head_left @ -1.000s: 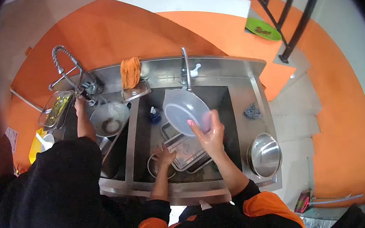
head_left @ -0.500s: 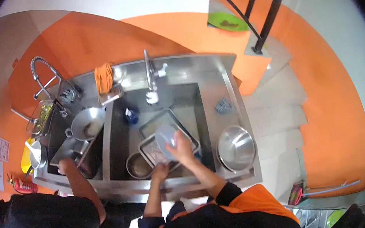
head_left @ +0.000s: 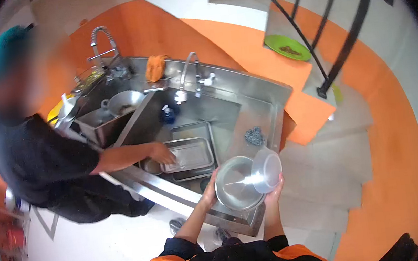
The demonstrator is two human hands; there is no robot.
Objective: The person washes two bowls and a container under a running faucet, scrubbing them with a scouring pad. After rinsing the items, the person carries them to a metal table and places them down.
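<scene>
My left hand (head_left: 210, 191) grips the left rim of a round metal mixing bowl (head_left: 234, 192) at the sink's front right corner. In my right hand (head_left: 276, 189) is a translucent plastic bowl (head_left: 267, 167), held against the right side of the mixing bowl and overlapping its rim. Whether the right fingers also hold the metal rim is hidden. Just beyond the bowls, a grey scouring pad (head_left: 254, 136) lies on the steel drainboard (head_left: 273, 107).
A co-worker's hand (head_left: 162, 154) touches a metal tray (head_left: 188, 154) in the sink basin. A blue soap bottle (head_left: 168, 114) stands behind it. The faucet (head_left: 194, 73) rises at the back, and an orange cloth (head_left: 155, 68) hangs nearby. Stairs (head_left: 318, 180) lie to the right.
My right hand has carried the plastic bowl from above the sink to the mixing bowl. My left hand has left the tray for the mixing bowl. The co-worker now reaches into my basin.
</scene>
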